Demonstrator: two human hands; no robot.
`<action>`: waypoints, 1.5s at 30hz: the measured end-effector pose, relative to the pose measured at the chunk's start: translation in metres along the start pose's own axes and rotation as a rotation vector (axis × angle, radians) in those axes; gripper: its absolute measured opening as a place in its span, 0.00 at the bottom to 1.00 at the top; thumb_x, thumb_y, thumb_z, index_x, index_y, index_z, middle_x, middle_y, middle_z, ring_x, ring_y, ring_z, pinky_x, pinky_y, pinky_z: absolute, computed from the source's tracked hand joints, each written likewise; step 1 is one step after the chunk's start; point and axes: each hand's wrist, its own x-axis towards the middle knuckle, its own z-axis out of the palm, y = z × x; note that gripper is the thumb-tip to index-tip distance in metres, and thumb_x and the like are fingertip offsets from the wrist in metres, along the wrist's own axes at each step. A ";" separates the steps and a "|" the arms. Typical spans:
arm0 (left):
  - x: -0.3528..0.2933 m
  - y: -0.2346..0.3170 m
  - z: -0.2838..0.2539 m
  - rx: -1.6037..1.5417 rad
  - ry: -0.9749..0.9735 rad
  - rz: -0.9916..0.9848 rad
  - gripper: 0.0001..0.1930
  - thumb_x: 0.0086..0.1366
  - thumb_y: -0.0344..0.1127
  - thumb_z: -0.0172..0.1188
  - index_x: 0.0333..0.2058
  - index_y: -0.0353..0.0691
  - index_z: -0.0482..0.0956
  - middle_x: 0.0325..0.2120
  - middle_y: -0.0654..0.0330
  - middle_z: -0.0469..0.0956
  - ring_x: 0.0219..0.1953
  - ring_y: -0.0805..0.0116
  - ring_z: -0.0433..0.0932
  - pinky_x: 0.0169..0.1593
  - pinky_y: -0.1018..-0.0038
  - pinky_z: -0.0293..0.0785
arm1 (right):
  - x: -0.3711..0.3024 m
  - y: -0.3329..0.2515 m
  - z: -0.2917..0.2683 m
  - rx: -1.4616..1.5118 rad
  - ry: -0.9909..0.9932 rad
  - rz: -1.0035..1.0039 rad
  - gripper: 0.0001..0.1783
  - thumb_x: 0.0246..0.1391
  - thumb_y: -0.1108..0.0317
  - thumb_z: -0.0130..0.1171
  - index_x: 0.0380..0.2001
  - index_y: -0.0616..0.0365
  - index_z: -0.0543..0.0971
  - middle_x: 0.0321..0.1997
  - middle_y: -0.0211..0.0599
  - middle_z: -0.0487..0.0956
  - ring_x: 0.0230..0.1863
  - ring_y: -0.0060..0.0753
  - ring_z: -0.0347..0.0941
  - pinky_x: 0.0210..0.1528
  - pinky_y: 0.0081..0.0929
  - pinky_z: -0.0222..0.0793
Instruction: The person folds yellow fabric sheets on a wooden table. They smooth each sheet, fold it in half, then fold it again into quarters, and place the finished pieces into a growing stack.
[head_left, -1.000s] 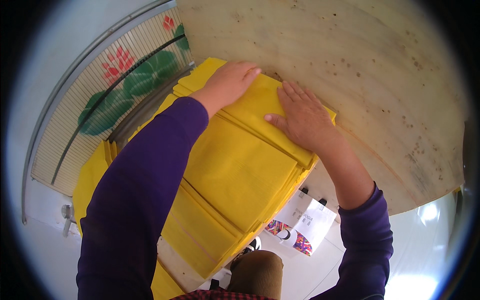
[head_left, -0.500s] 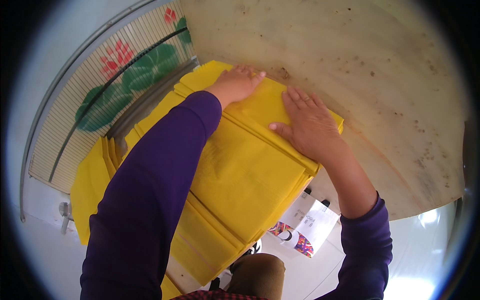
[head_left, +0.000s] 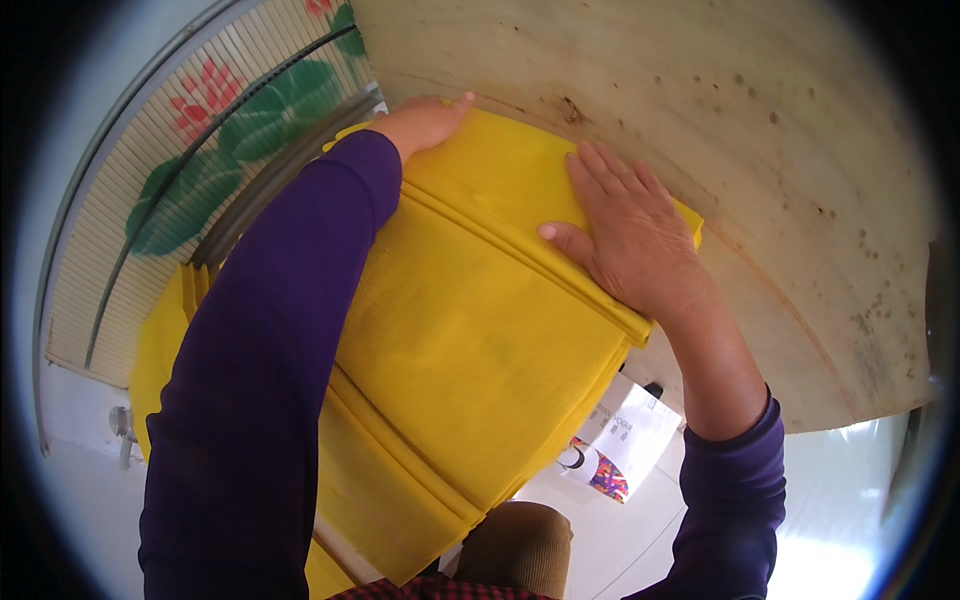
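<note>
Folded yellow cloth (head_left: 470, 320) lies in layered piles before me, with a raised fold running across its upper part. My left hand (head_left: 425, 125) rests at the cloth's far left corner, thumb stretched out and the other fingertips partly hidden behind the palm and the cloth's edge. Flat on the right side of the top layer lies my right hand (head_left: 637, 232), its fingers spread and pointing away from me. Neither hand grips anything that I can see. More yellow cloth (head_left: 165, 335) hangs at the left, partly behind my left arm.
A slatted panel with painted pink flowers and green leaves (head_left: 215, 150) stands at the left. Beyond the cloth spreads a stained beige surface (head_left: 700, 100). A white printed bag (head_left: 635, 430) sits low on the right, near my knee (head_left: 520, 545) and the tiled floor (head_left: 600, 540).
My left hand has slid left and away to the cloth's far corner. The right hand stays spread on the cloth. The top layer now lies further left and flatter.
</note>
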 end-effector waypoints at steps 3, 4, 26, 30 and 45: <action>0.008 -0.015 -0.004 -0.093 -0.072 -0.023 0.44 0.66 0.68 0.26 0.63 0.32 0.56 0.64 0.44 0.55 0.66 0.50 0.54 0.66 0.62 0.51 | -0.001 0.000 0.002 0.000 0.021 0.002 0.44 0.59 0.37 0.39 0.64 0.66 0.58 0.70 0.46 0.56 0.72 0.38 0.46 0.72 0.37 0.37; 0.008 -0.021 -0.004 -0.120 -0.091 -0.014 0.44 0.66 0.69 0.26 0.63 0.31 0.56 0.64 0.43 0.55 0.66 0.50 0.54 0.66 0.63 0.51 | -0.001 0.000 0.003 -0.003 0.026 -0.005 0.45 0.59 0.36 0.39 0.64 0.66 0.58 0.70 0.46 0.56 0.72 0.38 0.46 0.72 0.37 0.38; -0.096 -0.006 -0.134 -0.133 0.469 0.272 0.32 0.71 0.57 0.32 0.52 0.31 0.68 0.48 0.42 0.73 0.50 0.43 0.71 0.57 0.59 0.64 | 0.002 0.008 -0.037 0.164 0.032 0.022 0.39 0.61 0.41 0.40 0.60 0.66 0.64 0.67 0.50 0.59 0.71 0.43 0.49 0.71 0.41 0.41; -0.165 -0.014 -0.168 -0.268 0.493 0.364 0.33 0.71 0.58 0.34 0.52 0.30 0.69 0.48 0.43 0.73 0.53 0.48 0.70 0.57 0.63 0.63 | 0.001 0.003 -0.054 0.181 0.030 0.040 0.38 0.61 0.41 0.40 0.59 0.66 0.64 0.66 0.53 0.62 0.70 0.46 0.52 0.70 0.43 0.43; -0.493 -0.143 -0.050 -0.840 0.468 0.018 0.32 0.73 0.52 0.35 0.64 0.31 0.54 0.65 0.51 0.55 0.68 0.60 0.52 0.68 0.68 0.44 | -0.083 -0.141 -0.115 0.190 0.030 -0.355 0.34 0.61 0.48 0.47 0.60 0.65 0.64 0.66 0.53 0.61 0.69 0.49 0.52 0.69 0.46 0.45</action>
